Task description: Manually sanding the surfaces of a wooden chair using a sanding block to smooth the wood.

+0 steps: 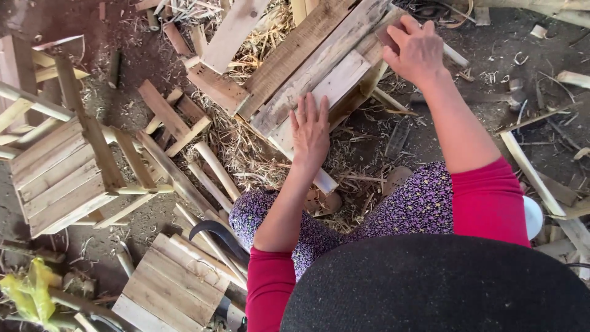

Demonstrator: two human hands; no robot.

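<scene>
Looking down from our head camera, we have our left hand point(310, 132) pressed flat at the centre of the frame, fingers spread and released, palm resting on a pale wooden slat point(335, 83) that belongs to a rough slatted panel point(295, 58) lying across the upper middle of the picture. Our right hand point(418, 52) sits in the upper right of centre, at the far end of that same panel, fingers curled and clenched around a small dark block point(386, 34); we cannot tell what kind of tool or piece it is, since the hand covers most of it. Both arms wear red sleeves point(488, 200), and our lap in a purple flowered cloth point(418, 206) fills the lower middle. At the left edge of the frame stands a finished small crate of light slats point(58, 181), well apart from the hands. In the lower left lies another flat slatted piece point(175, 283), and just beside it, near our left elbow, a dark curved blade point(215, 233) rests on the ground. Loose bamboo sticks point(212, 169) and dry shavings point(246, 154) are scattered between the crate and the panel. A dark rounded hat brim point(436, 286) covers the bottom right of the frame.
</scene>
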